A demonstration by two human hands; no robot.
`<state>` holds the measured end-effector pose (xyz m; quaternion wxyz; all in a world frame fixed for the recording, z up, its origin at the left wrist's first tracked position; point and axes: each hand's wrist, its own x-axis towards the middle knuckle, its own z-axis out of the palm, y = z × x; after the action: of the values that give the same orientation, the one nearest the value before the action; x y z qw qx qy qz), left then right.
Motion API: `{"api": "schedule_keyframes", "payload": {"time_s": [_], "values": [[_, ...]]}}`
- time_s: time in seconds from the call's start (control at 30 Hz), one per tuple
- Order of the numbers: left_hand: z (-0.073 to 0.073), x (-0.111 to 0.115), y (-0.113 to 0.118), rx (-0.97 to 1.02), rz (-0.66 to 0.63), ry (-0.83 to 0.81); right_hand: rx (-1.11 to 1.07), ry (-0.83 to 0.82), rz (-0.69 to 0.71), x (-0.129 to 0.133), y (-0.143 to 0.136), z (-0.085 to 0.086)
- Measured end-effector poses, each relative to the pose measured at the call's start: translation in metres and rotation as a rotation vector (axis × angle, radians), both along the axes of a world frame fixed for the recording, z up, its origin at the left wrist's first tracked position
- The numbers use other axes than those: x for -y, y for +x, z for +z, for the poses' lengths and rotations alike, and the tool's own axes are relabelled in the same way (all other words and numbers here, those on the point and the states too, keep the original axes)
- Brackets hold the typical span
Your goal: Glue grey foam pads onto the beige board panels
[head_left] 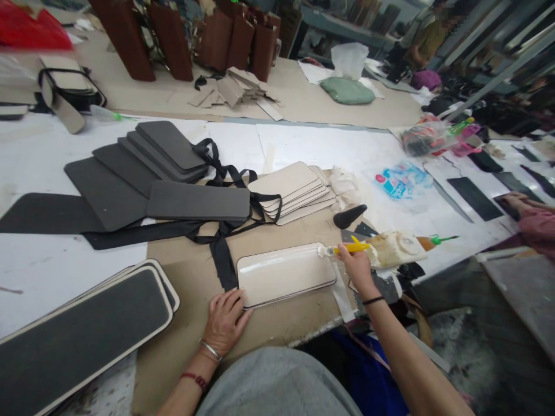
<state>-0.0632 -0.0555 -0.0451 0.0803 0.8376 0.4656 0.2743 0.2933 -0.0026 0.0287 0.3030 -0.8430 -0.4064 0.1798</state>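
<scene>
A cream rounded panel (286,271) with a dark edge lies in front of me, a wet-looking shine over its surface. My right hand (356,264) is closed around the yellow handle of a glue brush (332,251), whose whitish tip touches the panel near its right end. At the near left corner, my left hand (225,318) rests with fingers stretched out, fingertips against the panel's edge. A glue-crusted, cream-coloured container (396,248) lies just beyond my right hand. Behind the panel are a stack of cream pieces (290,188) and several dark grey panels (199,200) with black straps (223,263).
Long grey panels with cream borders (87,335) lie at the near left. A black curved piece (349,216) and a printed plastic bag (403,180) sit to the right. Brown bag bodies (171,40) stand at the back. Another person's hand (520,202) is at the far right.
</scene>
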Motion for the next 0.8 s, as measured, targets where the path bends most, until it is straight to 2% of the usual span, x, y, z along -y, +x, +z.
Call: {"api": "schedule_keyframes", "payload": {"time_s": [0.13, 0.23, 0.33, 0.43, 0.63, 0.7, 0.8], "values": [[0.001, 0.0, 0.001, -0.006, -0.003, 0.005, 0.158, 0.02, 0.094, 0.014, -0.008, 0.015], [0.0, 0.001, 0.001, -0.004, 0.009, 0.017, 0.314, 0.016, 0.193, 0.025, -0.022, 0.02], [0.0, 0.002, 0.0, -0.004, 0.009, 0.03, 0.443, -0.021, 0.338, 0.031, -0.047, 0.019], [-0.001, 0.003, 0.0, -0.001, 0.009, 0.033, 0.493, -0.057, 0.471, 0.035, -0.089, 0.018], [-0.006, 0.006, 0.001, -0.005, 0.012, 0.05, 0.276, 0.032, 0.636, 0.044, -0.182, 0.019], [-0.006, 0.006, 0.0, -0.002, 0.008, 0.053, 0.155, 0.095, 0.644, 0.045, -0.195, 0.02], [-0.006, 0.006, -0.004, 0.004, -0.02, 0.024, -0.028, 0.158, 0.508, 0.042, -0.196, 0.018]]}}
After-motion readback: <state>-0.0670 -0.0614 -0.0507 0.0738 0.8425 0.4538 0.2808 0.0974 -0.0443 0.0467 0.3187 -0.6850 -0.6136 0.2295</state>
